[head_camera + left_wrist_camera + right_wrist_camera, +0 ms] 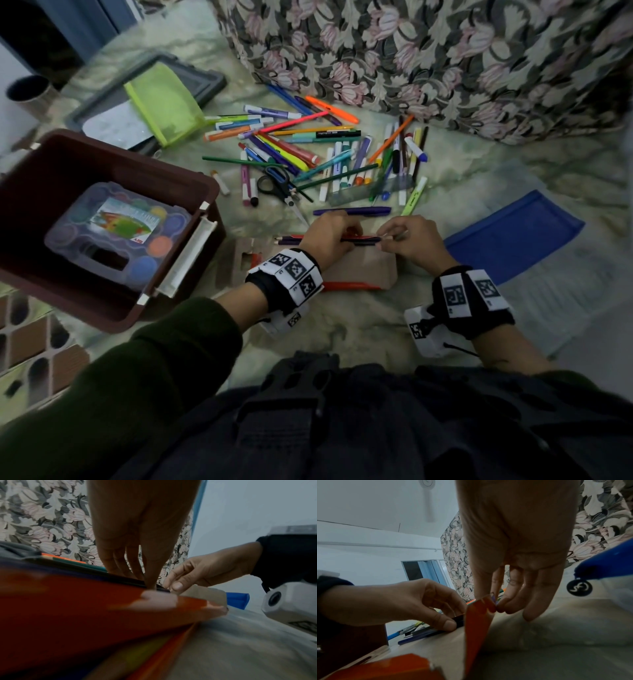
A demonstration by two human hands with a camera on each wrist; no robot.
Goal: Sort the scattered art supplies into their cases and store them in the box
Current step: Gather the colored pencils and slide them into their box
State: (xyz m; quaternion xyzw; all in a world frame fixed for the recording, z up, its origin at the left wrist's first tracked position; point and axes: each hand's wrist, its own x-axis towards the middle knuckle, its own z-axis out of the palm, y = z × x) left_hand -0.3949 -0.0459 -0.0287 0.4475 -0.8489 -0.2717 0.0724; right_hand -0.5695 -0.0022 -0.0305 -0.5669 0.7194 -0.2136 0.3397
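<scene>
A flat cardboard pencil case (363, 269), red outside and brown inside, lies open in front of me. Several dark coloured pencils (363, 240) lie along its far edge. My left hand (329, 236) pinches this bundle, with the thumb pressing on the pencils (426, 634). My right hand (394, 236) pinches the raised flap of the case (477, 622) at its right end, right at the pencil tips. The brown storage box (113, 144) stands to the left with a round-pot paint set (116, 233) inside.
A heap of pens, markers and pencils (308, 150) with black scissors (277, 185) lies beyond my hands. A green mesh pouch (164, 102) rests on a grey lid (209, 82) at the back left. A blue pouch (513, 233) lies right. Floral fabric (445, 61) rises behind.
</scene>
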